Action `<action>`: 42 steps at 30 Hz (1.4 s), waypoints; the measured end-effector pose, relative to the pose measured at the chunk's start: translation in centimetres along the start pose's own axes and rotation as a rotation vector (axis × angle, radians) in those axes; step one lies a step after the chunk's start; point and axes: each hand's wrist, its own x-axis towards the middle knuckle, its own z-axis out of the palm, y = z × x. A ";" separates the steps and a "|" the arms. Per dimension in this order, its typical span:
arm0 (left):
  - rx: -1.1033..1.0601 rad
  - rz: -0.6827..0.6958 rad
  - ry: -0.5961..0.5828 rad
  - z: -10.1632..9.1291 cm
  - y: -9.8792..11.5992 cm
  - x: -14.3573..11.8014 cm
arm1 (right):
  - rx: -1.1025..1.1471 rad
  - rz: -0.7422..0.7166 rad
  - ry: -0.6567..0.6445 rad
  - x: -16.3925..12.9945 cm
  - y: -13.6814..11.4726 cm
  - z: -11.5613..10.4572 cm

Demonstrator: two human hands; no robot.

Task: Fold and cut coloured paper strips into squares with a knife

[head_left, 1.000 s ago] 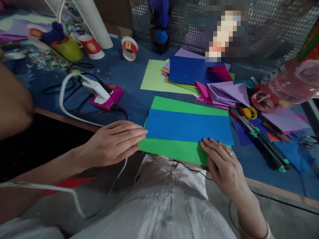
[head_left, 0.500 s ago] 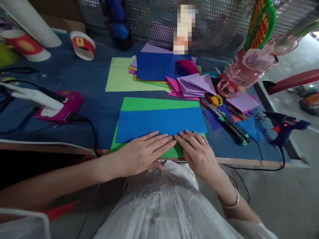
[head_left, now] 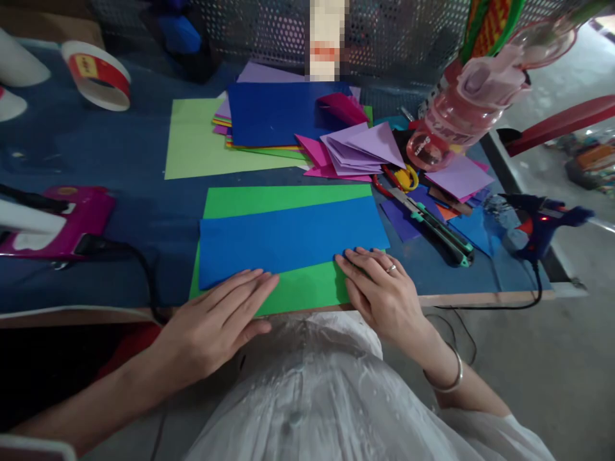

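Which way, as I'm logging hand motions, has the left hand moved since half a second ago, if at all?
Yes, leftward: judged against the utility knife, the left hand is now farther away and lies apart from the right hand.

On your right, a glue gun [head_left: 539,224] is lying near a utility knife [head_left: 439,233], a pink bottle [head_left: 466,115] rising behind; on your left, what looks like a magenta power strip [head_left: 95,208] is holding plugs [head_left: 36,224].

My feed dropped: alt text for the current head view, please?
The left hand and right hand rest along the lower edge of a blue sheet lying across a green sheet. Stacked papers lie beyond; a utility knife and glue gun are on the right.
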 end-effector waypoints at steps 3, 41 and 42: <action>0.067 -0.068 -0.015 -0.9 -0.1 -1.9 | -0.029 0.051 0.032 -0.8 1.0 -0.3; -0.164 -0.314 -0.552 2.4 -3.8 16.0 | -0.158 0.493 0.136 -4.1 8.6 -4.1; -0.171 -0.331 -0.567 2.4 -3.9 16.1 | -0.153 0.495 0.133 -4.1 8.6 -4.1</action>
